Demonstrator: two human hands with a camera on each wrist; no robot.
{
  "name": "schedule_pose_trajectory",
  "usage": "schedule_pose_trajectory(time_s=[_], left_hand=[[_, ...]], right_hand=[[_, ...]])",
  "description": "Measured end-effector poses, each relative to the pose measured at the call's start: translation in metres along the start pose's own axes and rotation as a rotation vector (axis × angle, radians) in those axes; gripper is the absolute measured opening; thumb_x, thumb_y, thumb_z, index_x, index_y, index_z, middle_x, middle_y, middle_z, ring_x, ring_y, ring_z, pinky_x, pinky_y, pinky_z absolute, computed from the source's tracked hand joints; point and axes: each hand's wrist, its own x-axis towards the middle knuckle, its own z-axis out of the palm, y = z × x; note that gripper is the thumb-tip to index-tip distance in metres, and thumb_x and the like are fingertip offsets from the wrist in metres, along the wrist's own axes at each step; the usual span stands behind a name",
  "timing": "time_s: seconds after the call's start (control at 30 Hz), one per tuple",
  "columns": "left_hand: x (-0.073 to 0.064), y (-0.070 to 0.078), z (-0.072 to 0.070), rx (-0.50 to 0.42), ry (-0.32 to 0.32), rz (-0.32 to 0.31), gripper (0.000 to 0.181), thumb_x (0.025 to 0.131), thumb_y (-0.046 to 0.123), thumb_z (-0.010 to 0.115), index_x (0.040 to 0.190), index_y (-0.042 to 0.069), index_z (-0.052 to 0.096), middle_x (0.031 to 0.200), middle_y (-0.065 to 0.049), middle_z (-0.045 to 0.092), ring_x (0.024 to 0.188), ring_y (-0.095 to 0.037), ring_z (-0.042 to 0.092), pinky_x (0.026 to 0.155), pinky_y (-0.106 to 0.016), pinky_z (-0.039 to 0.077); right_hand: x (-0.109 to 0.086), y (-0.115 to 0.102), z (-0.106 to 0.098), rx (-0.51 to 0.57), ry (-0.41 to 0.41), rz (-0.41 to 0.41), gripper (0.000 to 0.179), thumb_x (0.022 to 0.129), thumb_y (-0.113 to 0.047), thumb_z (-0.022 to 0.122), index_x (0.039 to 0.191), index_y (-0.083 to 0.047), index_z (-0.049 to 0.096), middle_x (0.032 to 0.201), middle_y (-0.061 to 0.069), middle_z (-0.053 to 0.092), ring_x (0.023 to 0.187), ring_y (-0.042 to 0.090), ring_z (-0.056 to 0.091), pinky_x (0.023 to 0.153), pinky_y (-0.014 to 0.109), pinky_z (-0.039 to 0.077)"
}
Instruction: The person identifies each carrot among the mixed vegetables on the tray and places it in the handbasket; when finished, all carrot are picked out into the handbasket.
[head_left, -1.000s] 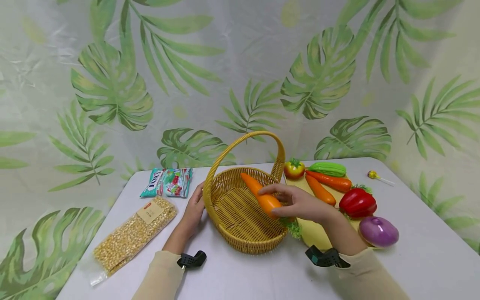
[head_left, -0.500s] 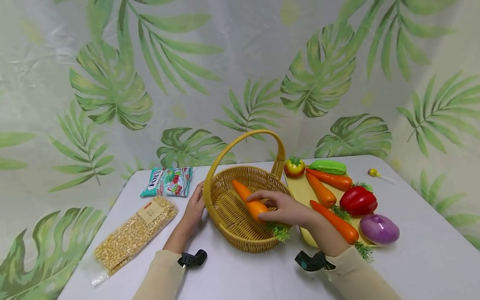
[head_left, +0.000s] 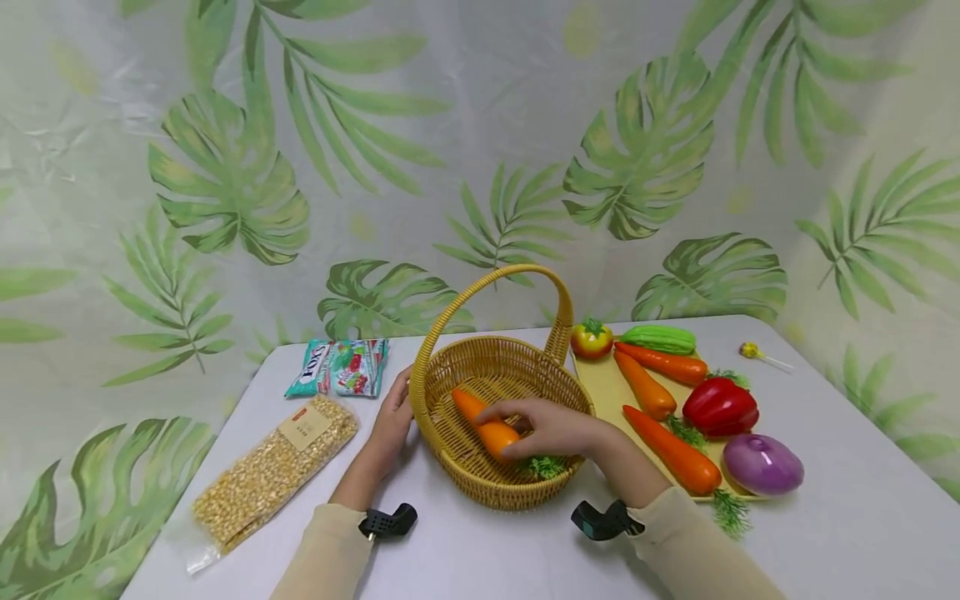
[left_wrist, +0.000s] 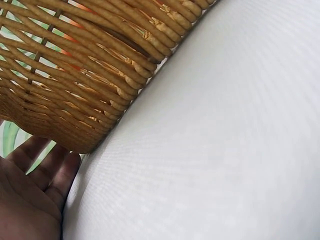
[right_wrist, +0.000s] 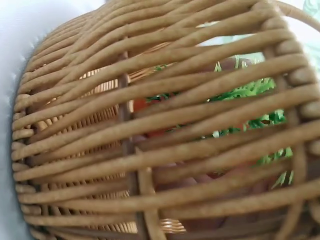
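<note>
A yellow wicker basket (head_left: 480, 493) with a tall arched handle stands mid-table. My right hand (head_left: 551, 429) reaches over its right rim and grips an orange toy carrot (head_left: 471, 407) with green leaves, low inside the basket. The carrot's tip points to the far left. Through the weave in the right wrist view, the green leaves (right_wrist: 250, 90) show, with the hand mostly hidden behind the strands. My left hand (head_left: 392, 423) rests against the basket's left side. In the left wrist view its fingers (left_wrist: 62, 175) lie fairly straight at the basket wall (left_wrist: 100, 65).
On the right, a yellow tray (head_left: 592, 382) bears a tomato (head_left: 592, 341), a green ridged vegetable (head_left: 660, 337), several carrots (head_left: 671, 454), a red pepper (head_left: 720, 407) and a purple onion (head_left: 762, 464). Beyond lies a lollipop (head_left: 763, 356). On the left are a FOX'S candy bag (head_left: 341, 367) and bagged corn kernels (head_left: 273, 471).
My right hand has carried the carrot leftward and down, from the basket's right rim to inside it. Another carrot on the tray has come into view. The left hand stays against the basket.
</note>
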Motion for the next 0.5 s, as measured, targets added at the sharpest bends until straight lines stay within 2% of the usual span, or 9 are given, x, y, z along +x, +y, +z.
schedule_pose_trajectory(time_s=[0.1, 0.4, 0.5], left_hand=[[0.001, -0.001, 0.001, 0.006, 0.000, 0.012, 0.044, 0.107, 0.033, 0.043, 0.150, 0.030, 0.039, 0.154, -0.006, 0.046, 0.138, -0.027, 0.045, 0.114, -0.046, 0.034], [0.001, 0.000, 0.000, 0.003, -0.006, 0.008, 0.044, 0.106, 0.034, 0.044, 0.150, 0.030, 0.038, 0.156, -0.005, 0.043, 0.144, -0.025, 0.038, 0.120, -0.053, 0.025], [0.001, -0.001, -0.001, -0.001, 0.004, 0.000, 0.044, 0.107, 0.035, 0.044, 0.150, 0.030, 0.038, 0.156, -0.005, 0.044, 0.144, -0.025, 0.038, 0.121, -0.053, 0.024]], right_hand=[[0.003, 0.000, 0.000, 0.013, -0.005, 0.018, 0.047, 0.091, -0.024, 0.071, 0.136, -0.027, 0.060, 0.147, 0.004, 0.052, 0.124, 0.024, 0.054, 0.107, 0.049, 0.044], [0.012, 0.000, 0.005, 0.021, -0.083, 0.046, 0.048, 0.089, -0.018, 0.071, 0.135, -0.030, 0.060, 0.146, -0.006, 0.051, 0.132, 0.021, 0.049, 0.111, 0.047, 0.042], [0.015, -0.001, 0.007, 0.030, -0.107, 0.042, 0.048, 0.089, -0.018, 0.072, 0.134, -0.029, 0.060, 0.144, -0.005, 0.054, 0.130, 0.021, 0.051, 0.110, 0.046, 0.044]])
